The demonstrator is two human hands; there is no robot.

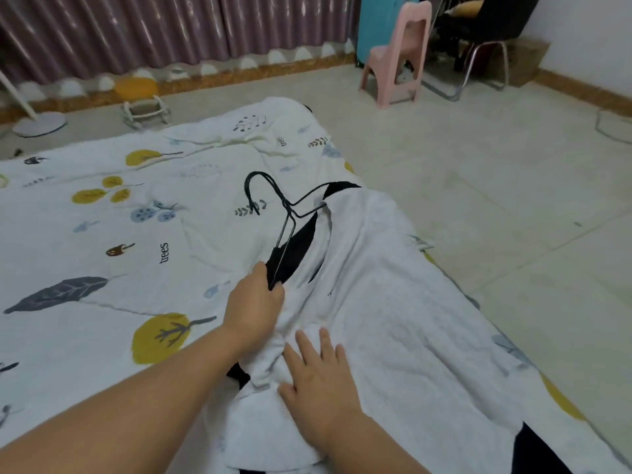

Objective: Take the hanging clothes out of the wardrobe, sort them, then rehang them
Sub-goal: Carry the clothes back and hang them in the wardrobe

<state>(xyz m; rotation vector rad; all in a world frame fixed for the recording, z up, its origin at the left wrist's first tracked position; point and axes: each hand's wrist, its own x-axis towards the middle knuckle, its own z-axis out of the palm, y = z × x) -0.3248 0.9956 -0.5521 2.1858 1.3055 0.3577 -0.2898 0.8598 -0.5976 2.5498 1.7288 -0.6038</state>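
Bedsheet (pixel 102 234) printed "trees"; left hand (pixel 254 307) grips hanger (pixel 284 213).

The hanger (pixel 284 213) in my left hand (pixel 254 304) is thin black wire, smooth, with a dull coated look rather than bare metal shine. Under my right hand (pixel 318 378) the white garment (pixel 376 302) is soft matt cloth with a faint nubbly weave, trimmed in flat black fabric at the neck. The printed bedsheet (pixel 102 234) at left is smooth matt cotton-like cloth, creased. At upper left the mauve curtain (pixel 136 29) has a satiny sheen along its folds. The pink chair (pixel 398 59) at upper right is moulded plastic, smooth, semi-matt. The floor (pixel 496 183) at right is pale tile with a dull, scuffed finish.
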